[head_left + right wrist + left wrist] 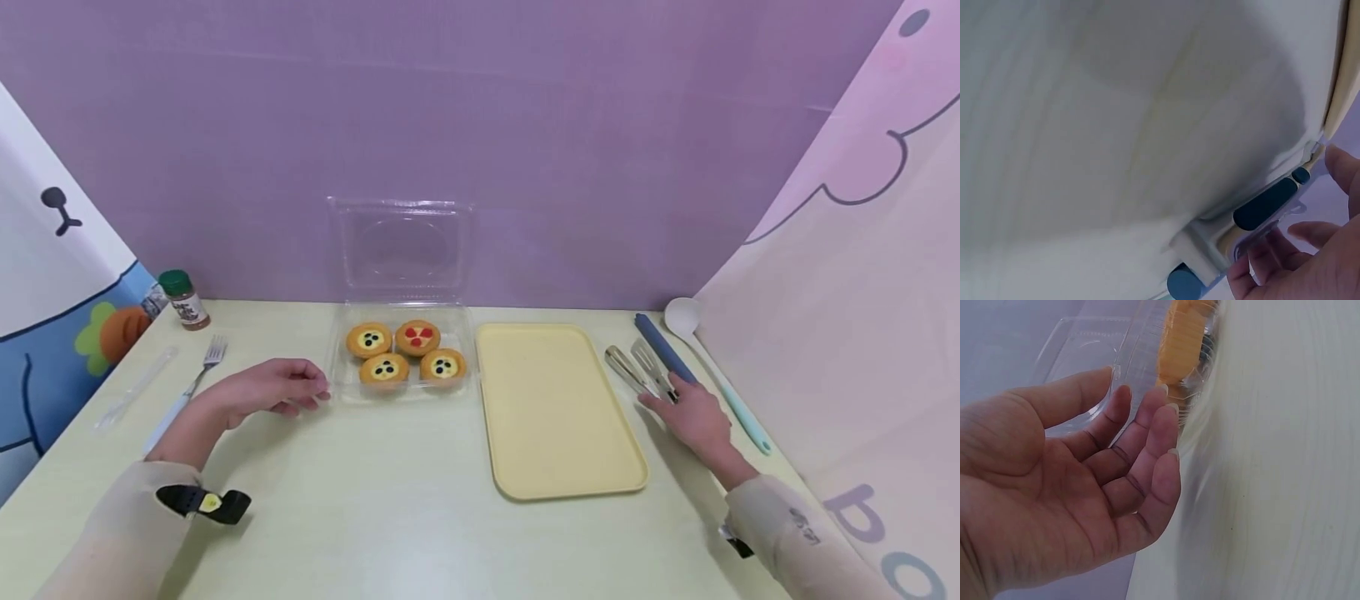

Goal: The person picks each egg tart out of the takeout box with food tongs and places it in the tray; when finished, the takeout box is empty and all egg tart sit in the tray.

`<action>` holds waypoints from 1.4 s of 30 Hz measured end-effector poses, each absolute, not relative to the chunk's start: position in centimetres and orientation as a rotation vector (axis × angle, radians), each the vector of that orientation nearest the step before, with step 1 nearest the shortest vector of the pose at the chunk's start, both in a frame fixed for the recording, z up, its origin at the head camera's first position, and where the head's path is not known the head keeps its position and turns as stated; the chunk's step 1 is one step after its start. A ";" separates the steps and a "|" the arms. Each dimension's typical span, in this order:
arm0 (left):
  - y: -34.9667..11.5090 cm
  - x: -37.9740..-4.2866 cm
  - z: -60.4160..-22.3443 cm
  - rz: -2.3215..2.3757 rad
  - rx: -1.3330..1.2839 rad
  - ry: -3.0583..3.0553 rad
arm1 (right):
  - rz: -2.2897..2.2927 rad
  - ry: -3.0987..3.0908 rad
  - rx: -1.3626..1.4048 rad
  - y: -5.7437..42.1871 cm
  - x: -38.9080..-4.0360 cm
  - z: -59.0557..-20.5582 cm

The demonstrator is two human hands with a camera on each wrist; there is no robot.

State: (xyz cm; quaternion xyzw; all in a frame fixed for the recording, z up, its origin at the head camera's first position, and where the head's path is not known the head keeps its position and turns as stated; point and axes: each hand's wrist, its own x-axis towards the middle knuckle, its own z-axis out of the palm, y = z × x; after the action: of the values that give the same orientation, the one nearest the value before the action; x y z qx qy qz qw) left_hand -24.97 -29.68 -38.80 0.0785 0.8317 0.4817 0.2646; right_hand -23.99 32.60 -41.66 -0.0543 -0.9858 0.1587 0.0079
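My left hand (273, 387), its fingers loosely bent, hovers beside the clear plastic box (348, 392) and holds nothing. In the left wrist view its fingertips overlap the box's edge. Several small tarts (384, 367) sit in the box, most with dark dots on top, one tart (417, 337) with red pieces. My right hand (697, 417) reaches over the handle end of metal tongs (628, 367) lying on the table, thumb and fingers spread to either side. In the right wrist view dark grips (1266, 203) show on the tongs, with fingertips (1241, 275) at their edge.
A yellow tray (558, 417) lies between box and tongs. Right of the tongs are a dark blue rod (660, 337) and a white spoon (682, 317) with a teal handle. At left are a fork (213, 354), a clear strip (138, 387) and a green-capped jar (183, 300).
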 end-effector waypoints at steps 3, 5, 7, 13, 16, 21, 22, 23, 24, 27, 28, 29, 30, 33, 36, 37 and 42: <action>-29.8 -24.9 -38.8 1.302 0.205 2.245 | 0.430 -3.094 -0.156 32.4 -23.9 -41.8; -29.8 -24.8 -38.8 1.305 0.200 2.245 | 0.418 -3.095 -0.145 32.4 -23.9 -42.0; -29.8 -24.7 -38.8 1.306 0.201 2.246 | 0.415 -3.086 -0.137 32.4 -23.8 -42.3; -29.5 -24.8 -38.6 1.308 0.210 2.247 | 0.397 -3.072 -0.217 32.6 -23.8 -42.6; -29.4 -24.7 -38.6 1.315 0.199 2.241 | 0.386 -3.060 -0.250 32.7 -23.8 -42.6; -29.4 -24.7 -38.7 1.314 0.190 2.242 | 0.384 -3.042 -0.256 32.7 -23.6 -42.5; -29.5 -24.7 -38.7 1.312 0.190 2.244 | 0.384 -3.045 -0.257 32.7 -23.6 -42.5; -29.5 -24.7 -38.7 1.310 0.192 2.245 | 0.381 -3.047 -0.256 32.7 -23.5 -42.5; -29.5 -24.8 -38.7 1.307 0.194 2.246 | 0.380 -3.051 -0.256 32.8 -23.5 -42.5; -29.5 -24.8 -38.7 1.306 0.193 2.250 | 0.386 -3.061 -0.258 32.8 -23.3 -42.5; -29.5 -24.7 -38.7 1.307 0.190 2.250 | 0.385 -3.063 -0.255 32.8 -23.3 -42.5; -29.5 -24.7 -38.8 1.309 0.189 2.250 | 0.388 -3.063 -0.258 32.8 -23.3 -42.5; -29.5 -24.7 -38.8 1.313 0.186 2.249 | 0.389 -3.061 -0.262 32.8 -23.3 -42.5; -29.5 -24.6 -38.9 1.325 0.184 2.244 | 0.393 -3.052 -0.274 32.9 -23.2 -42.6; -29.4 -24.6 -38.9 1.336 0.185 2.241 | 0.394 -3.040 -0.272 33.0 -23.3 -42.7; -29.4 -24.6 -38.9 1.339 0.187 2.241 | 0.396 -3.037 -0.268 33.0 -23.3 -42.7; -29.5 -24.7 -39.0 1.344 0.183 2.242 | 0.388 -3.018 -0.247 32.9 -23.6 -42.7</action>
State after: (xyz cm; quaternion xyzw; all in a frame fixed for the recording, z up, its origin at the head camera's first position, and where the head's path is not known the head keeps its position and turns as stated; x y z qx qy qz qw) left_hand -24.67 -29.51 -38.97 0.0675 0.8268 0.4954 0.2576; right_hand -23.58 32.94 -42.74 -0.0810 -0.9876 0.1269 0.0444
